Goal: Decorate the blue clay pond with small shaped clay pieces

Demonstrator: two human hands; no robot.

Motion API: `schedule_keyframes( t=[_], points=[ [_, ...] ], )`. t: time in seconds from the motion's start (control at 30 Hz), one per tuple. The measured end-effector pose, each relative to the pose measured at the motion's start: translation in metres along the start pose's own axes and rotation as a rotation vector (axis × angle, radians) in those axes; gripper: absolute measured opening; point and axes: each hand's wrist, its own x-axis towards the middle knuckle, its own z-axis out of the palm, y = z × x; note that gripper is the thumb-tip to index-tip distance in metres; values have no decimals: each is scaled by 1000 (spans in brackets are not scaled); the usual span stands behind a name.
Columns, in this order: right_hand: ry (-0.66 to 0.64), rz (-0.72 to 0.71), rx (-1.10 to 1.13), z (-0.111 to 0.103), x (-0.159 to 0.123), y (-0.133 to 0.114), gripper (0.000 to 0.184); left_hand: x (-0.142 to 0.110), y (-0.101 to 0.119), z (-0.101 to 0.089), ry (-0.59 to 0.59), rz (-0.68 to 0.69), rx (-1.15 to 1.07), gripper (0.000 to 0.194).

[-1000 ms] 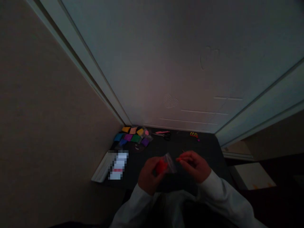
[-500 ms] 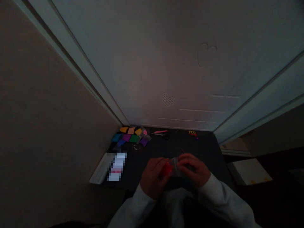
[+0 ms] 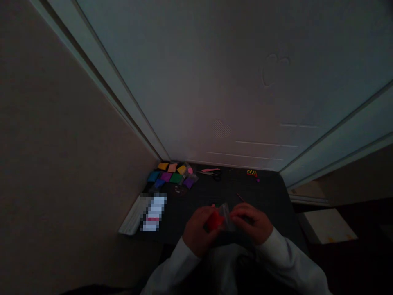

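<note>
Holding clear plastic bag (image 3: 226, 217) w/ red contents (image 3: 215, 221) over near side of tabletop (image 3: 270, 192): cupping red part w/ left hand (image 3: 198, 230), half curled; at bag's right edge, pinching w/ right hand (image 3: 253, 221), fingertips together, seemingly on plastic. Best to steady red part lightly, no squashing, & draw plastic evenly, prob to avoid tearing; mind thin stick (image 3: 240, 197) just beyond right hand, prob easily knocked

— What is the lump (image 3: 214, 221) showing?
— It is showing red; the bag (image 3: 226, 221) is reading clear.
— And the table (image 3: 196, 198)?
— Showing black. Sleeves (image 3: 285, 254) are reading white, scissor handles (image 3: 217, 172) black; the lower heart (image 3: 221, 129) is bearing stripes.
</note>
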Motion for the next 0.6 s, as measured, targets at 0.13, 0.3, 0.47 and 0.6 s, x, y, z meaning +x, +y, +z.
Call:
schedule_keyframes(
  t=[0.13, 0.3, 0.47, 0.6],
  points=[
    [-41, 62, 124, 0, -4, 1, 11, -3, 5, -1, -52, -43, -39, 33],
    [-147, 147, 20, 2, -2, 1, 13, -7, 9, -2, -103, -61, -43, 31],
    [-159, 144, -29, 3, -5, 8, 12, -8, 8, 3, -98, -26, -22, 29],
    [-92, 168, 24, 5, -11, 14, 12, -8, 6, 8, -103, 45, 11, 31]
  ],
)
